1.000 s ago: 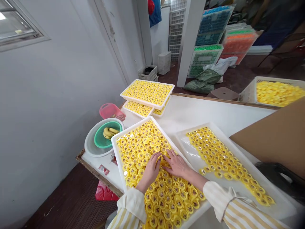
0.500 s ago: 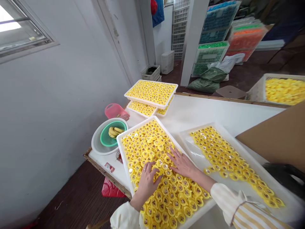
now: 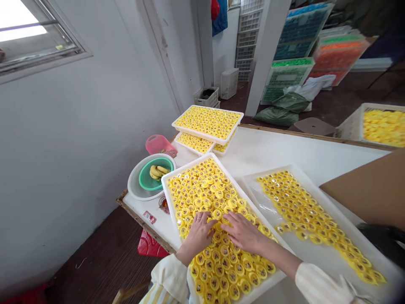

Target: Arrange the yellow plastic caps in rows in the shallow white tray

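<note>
Both my hands rest on the pieces in a white tray point(image 3: 226, 174) filled with small round yellow plastic pieces point(image 3: 223, 253), each with a printed picture in its middle. My left hand point(image 3: 199, 232) lies near the tray's centre, fingers bent, thumb apart from the forefinger. Just to its right, my right hand point(image 3: 243, 232) touches the pieces with its fingers spread and slightly bent. The fingertips of the two hands point toward each other, a small gap between them. Neither hand is closed round a piece; what lies under the fingertips is hidden.
On the right, a second white tray point(image 3: 253, 188) holds rows of yellow pieces beside a cardboard box point(image 3: 367, 190). Stacked full trays point(image 3: 209, 122) stand at the back. Left are a green basket point(image 3: 145, 177) with bananas point(image 3: 158, 172) in a white basin point(image 3: 133, 185) and a pink scoop point(image 3: 155, 144).
My right hand has moved down and toward my left hand, which has stayed near the tray's centre. The hands are closer together now. The view has shifted slightly to the left.
</note>
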### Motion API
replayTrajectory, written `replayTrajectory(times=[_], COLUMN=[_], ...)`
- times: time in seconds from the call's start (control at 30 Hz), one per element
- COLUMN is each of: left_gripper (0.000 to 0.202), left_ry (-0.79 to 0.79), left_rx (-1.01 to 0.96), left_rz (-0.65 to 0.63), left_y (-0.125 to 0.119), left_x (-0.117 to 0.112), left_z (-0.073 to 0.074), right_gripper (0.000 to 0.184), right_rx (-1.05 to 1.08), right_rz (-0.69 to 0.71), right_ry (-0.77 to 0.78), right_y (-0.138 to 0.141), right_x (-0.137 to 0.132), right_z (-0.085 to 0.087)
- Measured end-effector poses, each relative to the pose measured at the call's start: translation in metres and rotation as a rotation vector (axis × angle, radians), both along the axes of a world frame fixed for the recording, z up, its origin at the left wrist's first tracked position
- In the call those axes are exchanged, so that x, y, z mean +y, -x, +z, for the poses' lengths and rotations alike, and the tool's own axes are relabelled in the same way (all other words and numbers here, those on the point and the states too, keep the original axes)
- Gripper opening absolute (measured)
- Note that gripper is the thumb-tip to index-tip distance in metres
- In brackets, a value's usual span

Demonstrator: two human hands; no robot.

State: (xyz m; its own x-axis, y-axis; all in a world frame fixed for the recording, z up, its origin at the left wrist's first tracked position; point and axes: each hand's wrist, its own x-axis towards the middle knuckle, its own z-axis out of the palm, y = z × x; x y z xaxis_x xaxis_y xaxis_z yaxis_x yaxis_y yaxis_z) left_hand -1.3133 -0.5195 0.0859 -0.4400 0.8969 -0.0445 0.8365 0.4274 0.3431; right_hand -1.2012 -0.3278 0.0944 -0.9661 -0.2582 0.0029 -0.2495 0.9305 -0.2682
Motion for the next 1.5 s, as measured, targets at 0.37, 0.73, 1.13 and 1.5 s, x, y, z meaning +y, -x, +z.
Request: replayTrajectory(times=[0.37, 0.73, 1.13, 1.5], left_gripper=[0.031, 0.038, 0.035, 0.028], left_ry=[0.020, -0.095, -0.139, -0.228], left_rx=[0.003, -0.153, -0.258, -0.384], left_rz=[-0.116, -0.002, 0.066, 0.065], left_y=[0.013, 0.017, 0.007, -0.003], left_x=[0.018, 0.007, 0.016, 0.004], left_z=[-0.006, -0.021, -0.010, 0.026], right_gripper=[0.013, 0.020, 0.045, 0.035], right_rx=[-0.096, -0.115, -0.218, -0.153], right_rz=[-0.061, -0.299, -1.027, -0.941], right_ry=[0.099, 0.506, 1.660, 1.750], right_y=[0.014, -0.016, -0.045, -0.065], right_x=[-0.008, -0.004, -0.015, -0.018], right_z=[-0.001, 0.005, 0.034, 0.088])
